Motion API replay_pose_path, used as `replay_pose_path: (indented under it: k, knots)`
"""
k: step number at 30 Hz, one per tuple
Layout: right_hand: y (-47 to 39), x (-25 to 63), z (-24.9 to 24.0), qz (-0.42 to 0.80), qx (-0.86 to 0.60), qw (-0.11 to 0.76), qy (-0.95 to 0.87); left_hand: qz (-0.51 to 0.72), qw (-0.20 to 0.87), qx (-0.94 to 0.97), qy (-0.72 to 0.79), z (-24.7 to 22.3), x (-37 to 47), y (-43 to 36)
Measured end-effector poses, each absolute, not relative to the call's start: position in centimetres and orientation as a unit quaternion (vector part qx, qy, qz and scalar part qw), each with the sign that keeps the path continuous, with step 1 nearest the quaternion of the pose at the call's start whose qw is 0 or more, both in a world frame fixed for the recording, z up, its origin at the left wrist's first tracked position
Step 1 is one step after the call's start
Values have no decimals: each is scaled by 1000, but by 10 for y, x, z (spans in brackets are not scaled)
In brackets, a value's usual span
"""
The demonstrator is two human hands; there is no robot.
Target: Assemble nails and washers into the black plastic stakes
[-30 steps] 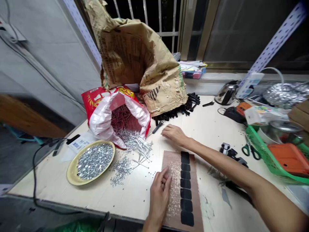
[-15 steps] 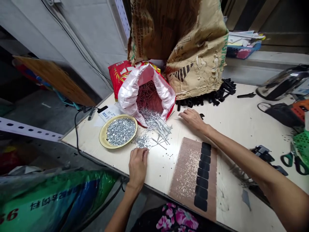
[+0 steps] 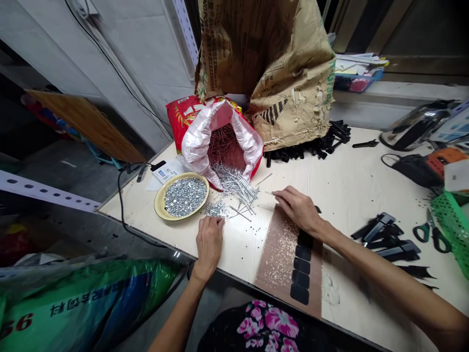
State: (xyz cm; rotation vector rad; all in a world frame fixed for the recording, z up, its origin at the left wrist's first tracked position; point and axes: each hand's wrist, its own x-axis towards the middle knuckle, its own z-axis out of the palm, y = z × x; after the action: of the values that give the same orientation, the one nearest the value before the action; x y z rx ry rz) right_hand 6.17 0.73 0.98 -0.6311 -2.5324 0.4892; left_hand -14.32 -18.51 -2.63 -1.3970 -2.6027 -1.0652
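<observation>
My left hand (image 3: 209, 242) is closed at the front of a small pile of washers (image 3: 217, 209). Its fingertips are pressed together; what they hold is too small to make out. My right hand (image 3: 298, 210) hovers over the top end of a brown board (image 3: 267, 264), fingers closed on a thin silver screw (image 3: 269, 193) whose end pokes out to the left. A black piece (image 3: 318, 209) shows behind that hand, mostly hidden. Long silver screws (image 3: 240, 188) spill from a red and white bag (image 3: 190, 139). Black rounded pads (image 3: 302, 265) lie in a row on the board.
A yellow dish (image 3: 158, 208) of washers stands at left. Behind are a large paper sack (image 3: 289, 107) and black plastic parts (image 3: 335, 137). At right lie black clips (image 3: 384, 239), scissors (image 3: 434, 234), a green basket (image 3: 454, 225) and a kettle (image 3: 417, 124).
My right hand has come back from near the black parts to above the board, the black piece moving with it; a screw now shows at its fingertips. My left hand has barely moved.
</observation>
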Motion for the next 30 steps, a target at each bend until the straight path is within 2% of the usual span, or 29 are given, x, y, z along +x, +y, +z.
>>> replay_pose_path:
  k: [2, 5, 7, 9, 20, 30]
  knots:
    - [-12, 56, 16, 230, -215, 250, -916, -429, -77, -382, -815, -20, -142, -184]
    - [-39, 47, 24, 274, -185, 258, -908, -590, -298, -218, -717, -5, -135, -178]
    - [-52, 41, 29, 278, -175, 259, -908, -653, -426, -120, -615, 6, -129, -172]
    - [-59, 38, 32, 270, -176, 257, -911, -678, -488, -71, -545, 15, -122, -167]
    - [-63, 46, 40, 175, -204, 229, -936, -676, -518, -103, -513, 20, -105, -158]
    - [-72, 53, 43, 25, -219, 223, -949, -666, -421, -197, -583, 23, -95, -156]
